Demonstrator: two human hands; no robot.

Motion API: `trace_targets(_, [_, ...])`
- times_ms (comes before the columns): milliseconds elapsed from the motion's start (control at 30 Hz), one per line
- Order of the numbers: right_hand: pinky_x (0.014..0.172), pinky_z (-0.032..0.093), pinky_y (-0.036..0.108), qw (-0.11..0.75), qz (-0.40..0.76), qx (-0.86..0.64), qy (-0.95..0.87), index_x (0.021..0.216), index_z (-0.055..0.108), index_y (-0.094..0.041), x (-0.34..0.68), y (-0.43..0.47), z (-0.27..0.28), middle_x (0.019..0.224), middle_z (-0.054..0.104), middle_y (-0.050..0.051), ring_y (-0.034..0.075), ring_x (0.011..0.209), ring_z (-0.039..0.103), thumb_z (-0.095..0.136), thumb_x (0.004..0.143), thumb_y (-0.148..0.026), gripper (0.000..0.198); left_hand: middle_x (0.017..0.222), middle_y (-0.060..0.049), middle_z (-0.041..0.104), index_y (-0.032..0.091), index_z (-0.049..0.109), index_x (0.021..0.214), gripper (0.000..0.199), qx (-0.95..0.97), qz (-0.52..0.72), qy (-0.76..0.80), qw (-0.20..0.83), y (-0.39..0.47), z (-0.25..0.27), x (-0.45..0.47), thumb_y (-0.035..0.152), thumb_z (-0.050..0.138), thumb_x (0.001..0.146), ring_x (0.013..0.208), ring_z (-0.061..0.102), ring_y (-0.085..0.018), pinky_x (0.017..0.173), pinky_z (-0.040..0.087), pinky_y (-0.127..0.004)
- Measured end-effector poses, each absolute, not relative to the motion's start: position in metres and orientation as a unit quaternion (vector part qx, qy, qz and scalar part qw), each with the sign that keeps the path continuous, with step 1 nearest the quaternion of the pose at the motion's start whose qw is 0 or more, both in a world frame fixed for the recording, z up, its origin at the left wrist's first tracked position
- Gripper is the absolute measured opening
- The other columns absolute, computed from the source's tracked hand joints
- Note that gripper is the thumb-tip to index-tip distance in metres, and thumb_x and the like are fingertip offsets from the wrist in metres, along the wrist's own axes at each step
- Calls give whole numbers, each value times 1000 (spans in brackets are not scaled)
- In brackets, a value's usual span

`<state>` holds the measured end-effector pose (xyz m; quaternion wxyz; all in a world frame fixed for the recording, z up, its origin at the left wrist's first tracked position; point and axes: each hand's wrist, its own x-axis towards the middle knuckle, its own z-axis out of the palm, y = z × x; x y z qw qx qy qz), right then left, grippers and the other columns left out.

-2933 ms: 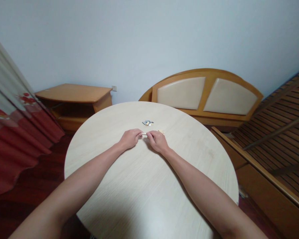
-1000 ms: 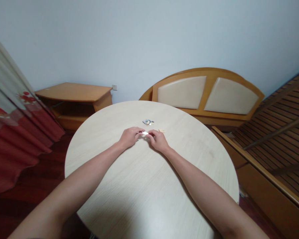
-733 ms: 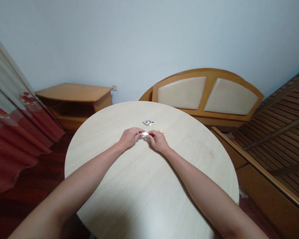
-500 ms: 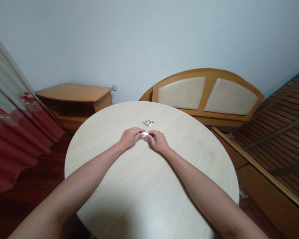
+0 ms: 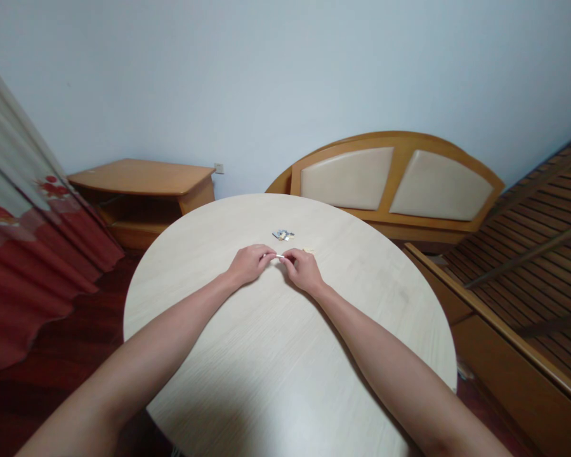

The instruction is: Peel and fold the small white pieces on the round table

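Note:
A small, thin white piece [image 5: 280,256] is pinched between my two hands over the round table [image 5: 276,343]; its exact kind is too small to make out. My left hand [image 5: 251,263] grips its left end with thumb and fingertips. The right end is in the closed fingertips of my right hand [image 5: 303,269]. Just beyond my hands lies a little pile of grey, dark and yellowish small parts [image 5: 283,235]. Close behind my right hand are some pale yellow bits [image 5: 308,250], partly covered by it.
A wooden cabinet [image 5: 143,176] stands behind the table at the left, beside a red and white curtain [image 5: 42,254]. At the back right is a wooden headboard [image 5: 387,178]. A wooden bed frame [image 5: 495,317] runs along the right side.
The white piece has been tilted: its broad face showed before, and now a thin edge shows. Both hands have stayed in nearly the same place.

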<state>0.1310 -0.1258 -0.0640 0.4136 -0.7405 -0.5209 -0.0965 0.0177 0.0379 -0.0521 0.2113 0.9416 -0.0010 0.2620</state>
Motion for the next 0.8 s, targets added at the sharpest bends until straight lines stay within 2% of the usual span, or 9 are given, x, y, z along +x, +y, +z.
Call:
trace_targets(333, [78, 48, 31, 409, -108, -738, -526, 88, 71, -18, 133, -125, -65, 88, 75, 8, 21, 80, 67, 59, 91, -25, 14, 95, -6, 75, 19, 75, 94, 23, 933, 260, -15, 247, 39, -52, 19, 33, 56, 94, 86, 66, -18, 79, 49, -28])
trace_targets(433, [78, 49, 31, 413, -106, -743, -516, 94, 71, -17, 133, -125, -66, 90, 75, 8, 20, 80, 67, 59, 90, -25, 14, 96, -6, 75, 19, 75, 95, 21, 931, 266, -5, 251, 41, -51, 19, 31, 58, 93, 85, 66, -17, 78, 48, -28])
trace_targets(567, [75, 49, 31, 418, -101, -752, -500, 104, 69, -16, 132, -124, -67, 86, 74, 7, 19, 75, 66, 61, 89, -25, 20, 95, -5, 74, 19, 75, 95, 21, 933, 271, 70, 228, 46, -46, 16, 32, 60, 91, 82, 65, -17, 76, 46, -28])
trace_targets(800, [76, 48, 31, 413, -92, -758, -496, 101, 70, -17, 131, -124, -68, 87, 74, 6, 20, 77, 66, 61, 88, -25, 17, 98, -5, 74, 22, 74, 97, 19, 943, 206, 191, 180, 54, -36, 10, 33, 62, 89, 89, 65, -21, 77, 45, -30])
